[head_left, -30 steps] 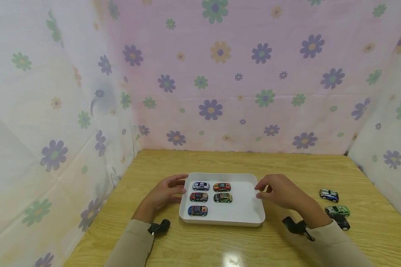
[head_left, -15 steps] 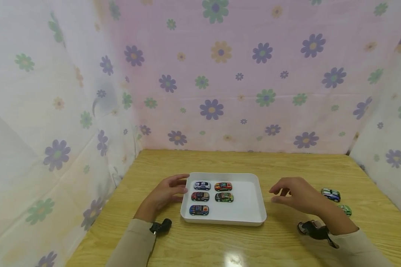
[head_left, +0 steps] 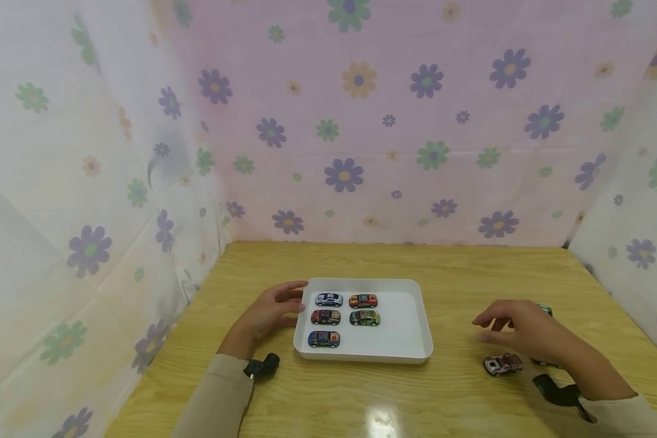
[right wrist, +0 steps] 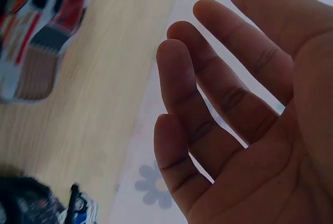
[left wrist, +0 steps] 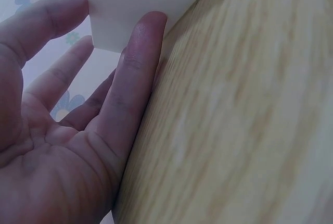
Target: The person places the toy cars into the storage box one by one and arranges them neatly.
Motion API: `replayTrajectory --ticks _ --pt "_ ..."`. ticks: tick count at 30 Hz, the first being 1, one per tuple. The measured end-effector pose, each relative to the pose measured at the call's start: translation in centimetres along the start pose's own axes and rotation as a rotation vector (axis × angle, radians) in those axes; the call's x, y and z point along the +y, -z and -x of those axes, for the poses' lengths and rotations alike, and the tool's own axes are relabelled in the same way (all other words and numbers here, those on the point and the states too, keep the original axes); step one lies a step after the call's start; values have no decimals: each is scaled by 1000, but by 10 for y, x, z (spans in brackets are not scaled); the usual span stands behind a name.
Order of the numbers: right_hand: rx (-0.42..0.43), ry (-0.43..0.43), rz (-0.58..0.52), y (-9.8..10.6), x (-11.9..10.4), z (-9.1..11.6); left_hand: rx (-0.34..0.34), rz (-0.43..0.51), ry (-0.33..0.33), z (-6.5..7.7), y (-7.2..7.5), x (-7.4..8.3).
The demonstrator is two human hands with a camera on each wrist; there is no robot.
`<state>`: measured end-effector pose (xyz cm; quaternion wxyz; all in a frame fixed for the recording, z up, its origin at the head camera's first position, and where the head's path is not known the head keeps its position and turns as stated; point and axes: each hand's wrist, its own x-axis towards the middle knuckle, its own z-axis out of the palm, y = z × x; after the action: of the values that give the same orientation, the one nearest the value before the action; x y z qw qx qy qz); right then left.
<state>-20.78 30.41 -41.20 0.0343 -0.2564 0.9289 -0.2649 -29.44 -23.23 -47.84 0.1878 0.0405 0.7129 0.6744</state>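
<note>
A white tray (head_left: 410,322) holds several small toy cars in its left and middle part, among them a white-and-purple car (head_left: 328,299), a red-and-yellow car (head_left: 364,301) and a blue car (head_left: 323,339). My left hand (head_left: 268,313) rests on the table with its fingertips touching the tray's left wall (left wrist: 135,0). Over the table to the right, my right hand (head_left: 520,328) hovers with loosely bent fingers and nothing in them. Just below it on the table lies a red-and-white toy car (head_left: 502,364), large in the right wrist view.
Partly behind my right hand are more toy cars, including a black car (right wrist: 26,200) and a blue-and-white car (right wrist: 86,211). The wooden table (head_left: 317,401) is enclosed by flowered cloth (head_left: 383,140) at the back and sides.
My right hand has moved from the tray's right edge rightward and nearer, to above the loose cars. The red-and-white car now shows fully. My left hand stays at the tray.
</note>
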Motion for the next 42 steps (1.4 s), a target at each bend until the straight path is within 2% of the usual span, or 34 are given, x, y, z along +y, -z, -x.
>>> replayTrajectory --ticks 6,11,20,25,36,42 --pt "-53 -37 -39 2 9 14 -10 15 0 -2 2 -2" --pt "-63 -36 -70 2 16 21 -16 -3 -3 -1 3 -3" --pt "-98 26 -86 1 31 29 -27 -6 -29 -1 0 -1" --pt "-113 59 -108 -7 36 29 -15 -29 -23 0 2 -4" --pt "-139 125 -166 -10 34 27 -3 -33 -19 3 0 -2" --pt "-155 98 -194 -11 34 27 -13 -27 -24 4 1 -2"
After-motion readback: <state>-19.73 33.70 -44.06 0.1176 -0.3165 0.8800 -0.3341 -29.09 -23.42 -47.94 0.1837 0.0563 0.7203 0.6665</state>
